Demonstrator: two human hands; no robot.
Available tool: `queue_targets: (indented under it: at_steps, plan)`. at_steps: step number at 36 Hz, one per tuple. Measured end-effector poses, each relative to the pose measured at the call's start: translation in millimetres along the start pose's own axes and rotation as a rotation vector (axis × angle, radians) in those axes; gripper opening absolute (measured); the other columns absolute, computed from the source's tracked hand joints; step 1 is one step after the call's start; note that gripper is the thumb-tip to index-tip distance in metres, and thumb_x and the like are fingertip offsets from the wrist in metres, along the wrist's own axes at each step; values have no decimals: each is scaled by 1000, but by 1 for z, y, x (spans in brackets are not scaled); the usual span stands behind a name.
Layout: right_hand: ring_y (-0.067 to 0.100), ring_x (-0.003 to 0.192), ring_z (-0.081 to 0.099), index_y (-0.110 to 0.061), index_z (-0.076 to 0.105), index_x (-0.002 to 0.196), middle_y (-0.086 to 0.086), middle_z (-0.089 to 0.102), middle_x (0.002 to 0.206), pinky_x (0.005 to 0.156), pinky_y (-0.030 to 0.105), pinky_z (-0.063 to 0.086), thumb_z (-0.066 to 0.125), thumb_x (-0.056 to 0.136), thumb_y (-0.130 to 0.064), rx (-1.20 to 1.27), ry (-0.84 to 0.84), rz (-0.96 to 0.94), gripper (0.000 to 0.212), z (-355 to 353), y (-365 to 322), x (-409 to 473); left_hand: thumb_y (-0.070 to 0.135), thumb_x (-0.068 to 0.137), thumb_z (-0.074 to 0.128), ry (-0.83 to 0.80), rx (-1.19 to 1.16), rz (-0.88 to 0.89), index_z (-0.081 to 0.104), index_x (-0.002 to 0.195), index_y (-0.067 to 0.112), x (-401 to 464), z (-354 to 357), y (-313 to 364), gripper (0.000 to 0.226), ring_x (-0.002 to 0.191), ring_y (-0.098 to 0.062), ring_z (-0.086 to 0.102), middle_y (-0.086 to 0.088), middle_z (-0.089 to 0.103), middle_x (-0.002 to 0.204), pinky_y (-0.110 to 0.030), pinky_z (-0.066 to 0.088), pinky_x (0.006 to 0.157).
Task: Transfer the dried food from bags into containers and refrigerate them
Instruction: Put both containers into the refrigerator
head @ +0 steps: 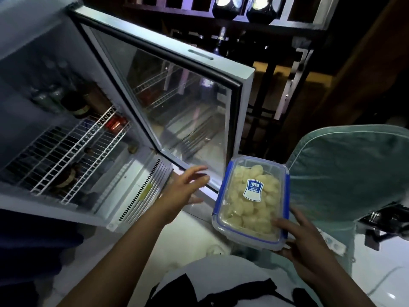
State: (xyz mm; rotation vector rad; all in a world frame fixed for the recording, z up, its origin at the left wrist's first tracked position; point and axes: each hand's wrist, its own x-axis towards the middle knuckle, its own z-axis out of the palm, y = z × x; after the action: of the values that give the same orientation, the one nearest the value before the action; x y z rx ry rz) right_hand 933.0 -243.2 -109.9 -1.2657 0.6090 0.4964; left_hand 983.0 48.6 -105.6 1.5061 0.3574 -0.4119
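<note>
Head view: fridge (66, 134) interior dim, bottles at 9 o'clock blurred. Left hand (183, 187) fingers spread loose, by the glass door's (168, 103) lower edge; contact unclear. Right hand (303, 242) grips lidded container (251, 202) of pale dried food (261, 209), at 4 o'clock, outside the fridge.

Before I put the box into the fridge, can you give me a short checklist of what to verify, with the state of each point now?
1. Fridge door open wide enough: ok, it stands wide open.
2. Lid on the box: looks on; whether the clips are locked, cannot tell.
3. Grip on the box: not ok for a long reach, since only the right hand holds it, at its near end.
4. Left hand free to help: ok, open near the door's lower edge, holding nothing.
5. Room on the wire shelf: the near part looks bare, but bottles stand further in; ok with care.
</note>
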Motion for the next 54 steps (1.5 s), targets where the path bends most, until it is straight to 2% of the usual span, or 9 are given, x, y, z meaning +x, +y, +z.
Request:
queue_targets:
  at_steps: [6,10,15,22,33,41,47,50,54]
  plan:
    - [32,91,75,-46,68,114,4,78,104,89,65,52,76,73,-10,-89,-178,9,55,45,-11,10,47,79,80,-153,-187,-107,60,133,40,-59,-25,-27,58,122,-20,63,2,64,136,-43,58,83]
    - [28,90,76,-49,70,109,4,78,105,73,47,59,80,55,-23,-139,-346,4,61,85,-18,23,31,80,78,7,-210,-28,59,133,46,-84,-44,-32,58,120,-21,65,9,62,137,-45,59,83]
    - [29,86,76,-43,71,114,5,78,101,60,35,59,80,62,-13,-232,-526,8,60,146,-23,41,26,74,80,259,-308,29,59,132,47,-111,-74,-36,65,122,-19,64,13,62,137,-48,57,90]
    - [26,93,75,-43,67,123,5,75,115,66,32,58,82,71,-12,-381,-758,34,63,248,-11,53,14,80,77,491,-435,60,58,135,42,-142,-134,-48,64,115,-28,68,8,64,134,-59,54,94]
    - [20,85,76,-39,67,124,2,77,102,57,24,55,77,83,-6,-525,-809,-84,54,414,10,73,17,72,78,700,-604,104,60,130,46,-134,-254,-66,67,113,-27,69,4,68,129,-56,57,92]
    - [21,114,66,-28,61,134,-2,66,130,97,45,55,82,79,-10,-753,-837,-343,62,472,6,98,18,72,75,704,-639,101,60,130,37,-90,-314,-54,63,104,-27,73,1,74,117,-55,58,89]
    - [-37,117,24,-47,48,137,-30,29,139,100,9,34,89,73,-22,-1137,-990,-700,80,498,-4,130,6,87,67,750,-642,73,48,145,29,-52,-344,-40,65,107,-28,71,-1,74,118,-55,58,88]
    - [-22,127,27,-39,52,139,-17,30,147,99,-4,21,88,75,-27,-1226,-991,-840,74,517,-9,152,3,88,68,805,-654,41,45,147,27,-31,-360,-31,68,109,-30,70,0,74,115,-52,59,87]
    - [13,146,33,-32,57,140,-3,22,164,117,33,33,84,79,-34,-1296,-1010,-896,67,545,-18,179,4,89,64,842,-714,0,59,131,20,-7,-379,-12,46,111,-36,68,-9,70,121,-52,57,88]
